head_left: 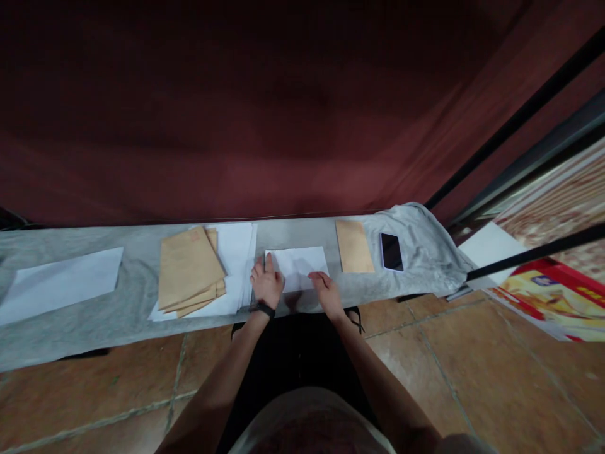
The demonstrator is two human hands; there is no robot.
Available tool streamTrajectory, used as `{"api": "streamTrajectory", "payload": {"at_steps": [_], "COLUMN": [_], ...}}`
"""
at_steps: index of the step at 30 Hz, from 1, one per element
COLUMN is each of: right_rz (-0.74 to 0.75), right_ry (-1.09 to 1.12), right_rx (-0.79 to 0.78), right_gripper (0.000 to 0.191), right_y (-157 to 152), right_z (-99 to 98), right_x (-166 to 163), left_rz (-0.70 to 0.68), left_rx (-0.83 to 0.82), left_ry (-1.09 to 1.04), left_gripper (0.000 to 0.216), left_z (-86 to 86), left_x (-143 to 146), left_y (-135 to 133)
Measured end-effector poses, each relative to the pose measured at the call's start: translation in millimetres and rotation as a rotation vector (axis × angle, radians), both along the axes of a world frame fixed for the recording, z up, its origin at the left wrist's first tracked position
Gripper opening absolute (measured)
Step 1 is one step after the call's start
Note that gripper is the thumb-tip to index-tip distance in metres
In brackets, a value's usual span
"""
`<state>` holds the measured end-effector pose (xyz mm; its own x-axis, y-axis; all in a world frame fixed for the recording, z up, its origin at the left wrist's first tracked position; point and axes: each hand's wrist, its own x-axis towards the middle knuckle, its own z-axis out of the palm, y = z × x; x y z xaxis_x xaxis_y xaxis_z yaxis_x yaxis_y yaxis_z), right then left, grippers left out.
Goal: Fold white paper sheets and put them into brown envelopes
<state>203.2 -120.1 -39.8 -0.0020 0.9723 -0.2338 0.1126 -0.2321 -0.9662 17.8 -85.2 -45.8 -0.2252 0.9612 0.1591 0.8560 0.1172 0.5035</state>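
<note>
A folded white sheet of paper (299, 265) lies on the grey cloth-covered bench (118, 302) straight in front of me. My left hand (267, 282), with a black wristband, rests flat on the sheet's left edge, fingers stretched out. My right hand (325, 292) presses on the sheet's lower right edge, fingers bent down onto the paper. Neither hand lifts anything.
Left of my hands a stack of brown envelopes (189, 270) sits on white sheets (236, 252). Another white sheet (59, 282) lies far left. To the right lie a single brown envelope (354, 246) and a phone (391, 251). A dark red curtain hangs behind; tiled floor below.
</note>
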Motion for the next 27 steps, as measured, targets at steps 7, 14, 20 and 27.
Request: {"api": "streamTrajectory", "payload": {"at_steps": [7,14,20,27], "right_rz": [0.272,0.237,0.091,0.155], "right_ry": [-0.856,-1.139,-1.066,-0.762], "right_rx": [0.527,0.558,0.512,0.456], "right_gripper": [0.049,0.054,0.056,0.051], "right_y": [30,44,42,57], "right_z": [-21.7,-43.2,-43.6,-29.3], "right_x": [-33,-21,2,-17], "left_rz": [-0.385,-0.321,-0.172,-0.329], "left_rx": [-0.125,-0.079,-0.036,-0.006], "left_ry": [0.25,0.268,0.19,0.15], "left_gripper": [0.057,0.06,0.062,0.059], "left_z": [-22.2,-31.5,-33.8,-25.5], "left_x": [29,13,-7,25], "left_y": [0,1,-2,-18]}}
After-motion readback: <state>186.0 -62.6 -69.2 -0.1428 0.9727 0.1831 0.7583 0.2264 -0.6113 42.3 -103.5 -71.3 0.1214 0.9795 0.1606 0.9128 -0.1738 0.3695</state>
